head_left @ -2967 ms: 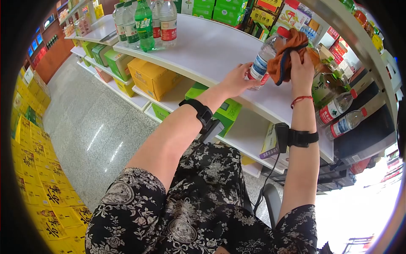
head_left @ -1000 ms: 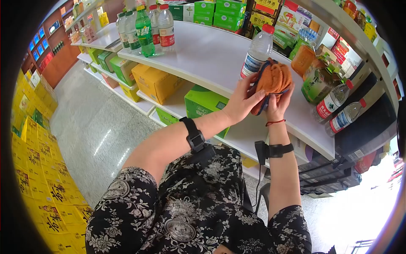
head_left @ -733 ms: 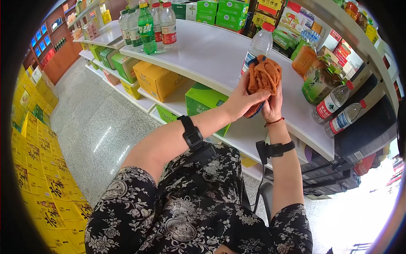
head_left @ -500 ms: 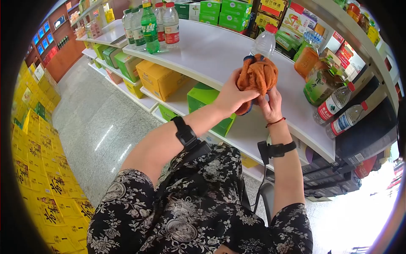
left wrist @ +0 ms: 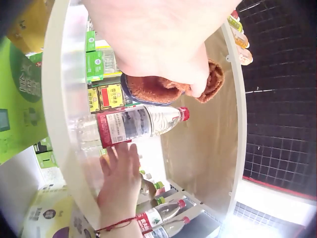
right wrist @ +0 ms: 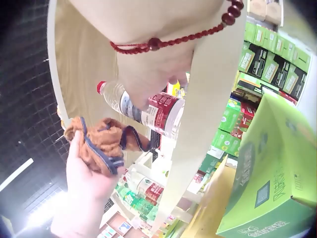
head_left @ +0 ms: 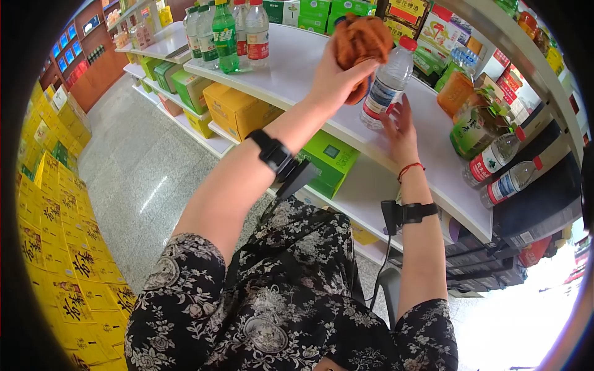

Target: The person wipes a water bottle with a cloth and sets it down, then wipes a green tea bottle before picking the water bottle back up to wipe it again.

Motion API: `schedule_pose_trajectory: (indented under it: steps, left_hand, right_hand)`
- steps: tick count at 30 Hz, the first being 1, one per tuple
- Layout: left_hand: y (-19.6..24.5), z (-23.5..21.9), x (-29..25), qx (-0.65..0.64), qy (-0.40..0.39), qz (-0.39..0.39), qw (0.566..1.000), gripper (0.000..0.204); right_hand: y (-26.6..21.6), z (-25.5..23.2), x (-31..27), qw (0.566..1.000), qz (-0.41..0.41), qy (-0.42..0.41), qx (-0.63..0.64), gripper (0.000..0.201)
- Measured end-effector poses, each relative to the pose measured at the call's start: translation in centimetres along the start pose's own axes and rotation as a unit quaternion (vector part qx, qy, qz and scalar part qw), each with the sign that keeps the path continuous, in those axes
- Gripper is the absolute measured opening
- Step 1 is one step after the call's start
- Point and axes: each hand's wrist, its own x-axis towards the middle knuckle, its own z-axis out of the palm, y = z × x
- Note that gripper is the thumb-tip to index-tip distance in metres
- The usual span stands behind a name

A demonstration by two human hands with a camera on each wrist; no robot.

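My left hand (head_left: 336,81) grips a bunched orange-brown cloth (head_left: 362,42) with dark blue edging, raised over the shelf beside a water bottle (head_left: 388,86). The bottle stands upright on the white shelf, with a red cap and a blue, white and red label. My right hand (head_left: 403,131) is at its near right side, fingers fairly straight and right at the lower label. In the left wrist view the fingertips (left wrist: 123,147) meet the bottle's red label band. The right wrist view shows the cloth (right wrist: 101,144) hanging out of the left hand's fingers.
Several bottles, among them a green soda bottle (head_left: 225,38), stand at the shelf's left end. To the right are a jug of orange drink (head_left: 450,91), a green-labelled pack (head_left: 473,131) and two red-capped bottles. Below sit a yellow carton (head_left: 238,110) and a green box (head_left: 327,162).
The cloth, bunched between both hands in front of the bottle, has gone up and left in my left hand. My right hand has let go of it and moved to the bottle.
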Motion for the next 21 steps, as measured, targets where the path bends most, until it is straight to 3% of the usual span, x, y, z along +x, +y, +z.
schedule_pose_trajectory:
  steps: [1, 3, 6, 8, 10, 12, 16, 18, 19, 21]
  left_hand:
    - [0.0, 0.7, 0.5, 0.006, -0.008, -0.02, 1.0, 0.065]
    - [-1.1, 1.0, 1.3, 0.011, -0.02, -0.04, 0.999, 0.066]
    - [-5.3, -0.4, 2.0, 0.174, -0.043, -0.044, 0.983, 0.085]
    - [-5.5, -1.3, 0.4, 0.173, -0.084, -0.08, 0.978, 0.084]
    - [-6.4, -2.7, -1.2, 0.17, -0.122, -0.118, 0.971, 0.083]
    - [-8.4, -4.1, -2.4, 0.427, -0.082, -0.081, 0.897, 0.061]
    - [-8.6, -4.9, -2.4, 0.388, -0.111, -0.107, 0.909, 0.074]
    - [-9.2, -5.0, -1.8, 0.241, -0.13, -0.125, 0.954, 0.067]
    - [-9.5, -5.0, -1.8, 0.241, -0.132, -0.125, 0.953, 0.067]
    - [-7.6, -3.5, -1.6, 0.099, -0.092, -0.137, 0.981, 0.065]
  right_hand:
    - [0.2, 0.1, 0.0, 0.998, 0.019, -0.048, 0.042, 0.075]
    - [-0.1, 0.2, -0.1, 0.998, 0.027, -0.06, 0.025, 0.076]
    - [-0.6, -0.1, 0.0, 0.996, 0.048, -0.077, -0.011, 0.076]
    - [-1.2, -0.3, 0.2, 0.994, 0.062, -0.08, -0.029, 0.077]
    - [-2.0, -0.3, 0.3, 0.987, 0.131, -0.089, -0.026, 0.075]
    - [-1.5, -0.3, 0.2, 0.99, 0.107, -0.091, -0.021, 0.074]
    - [-1.0, -0.1, 0.2, 0.993, 0.078, -0.09, -0.005, 0.073]
    - [-1.3, -0.1, 0.1, 0.993, 0.076, -0.087, -0.007, 0.073]
    - [-1.5, -0.1, 0.1, 0.994, 0.074, -0.084, -0.01, 0.073]
    - [-2.3, -0.3, 0.2, 0.992, 0.089, -0.089, -0.014, 0.073]
